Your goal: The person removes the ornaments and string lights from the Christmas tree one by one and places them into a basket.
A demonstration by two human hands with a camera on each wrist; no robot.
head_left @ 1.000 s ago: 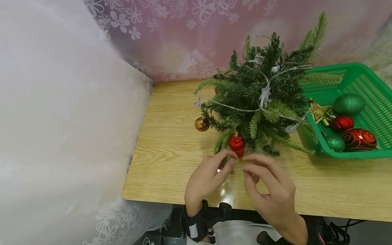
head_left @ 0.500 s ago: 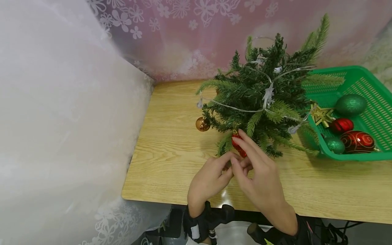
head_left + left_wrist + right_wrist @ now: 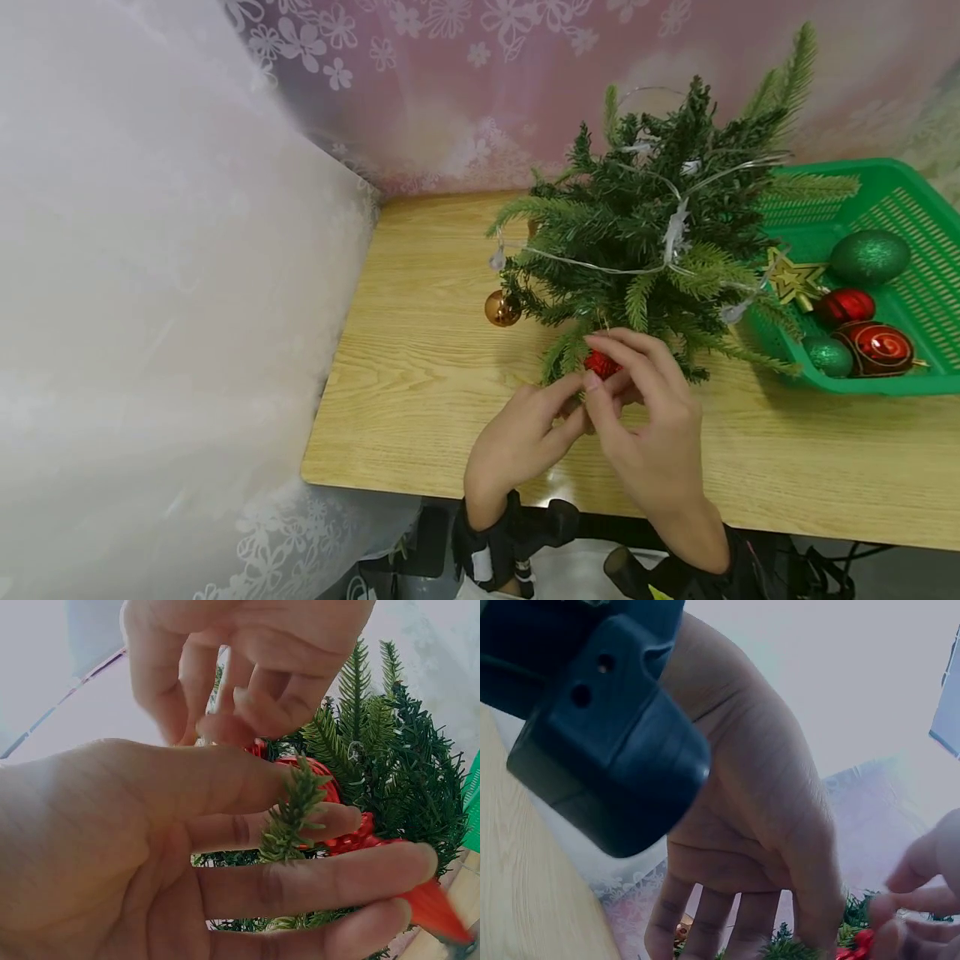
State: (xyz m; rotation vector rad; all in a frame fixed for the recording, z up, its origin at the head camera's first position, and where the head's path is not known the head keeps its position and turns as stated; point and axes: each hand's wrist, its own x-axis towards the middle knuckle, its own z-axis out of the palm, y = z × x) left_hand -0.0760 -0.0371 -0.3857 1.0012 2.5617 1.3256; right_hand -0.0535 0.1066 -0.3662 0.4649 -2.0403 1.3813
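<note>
head view shows what i see from here: a big wooden table (image 3: 420, 358), and over it a bushy green tree (image 3: 637, 242) with a light string (image 3: 677, 235) on it. next to the tree is a green basket (image 3: 892, 386) with shiny balls (image 3: 870, 257) inside. two hands are at the front of the tree. the right hand (image 3: 660, 425) has bent fingers close around the red ornament (image 3: 602, 364), but i can't tell if they pinch it. the left hand (image 3: 517, 442) is just beside it, fingers long and straight in the left wrist view. the red ornament is low on the tree's front, half hidden by fingers. a little gold ball (image 3: 502, 308) hangs to the left. to do this bit well, i think, go slow and soft: left hand steadies the twig tip (image 3: 292, 814), right hand turns the red ornament without squeezing.
</note>
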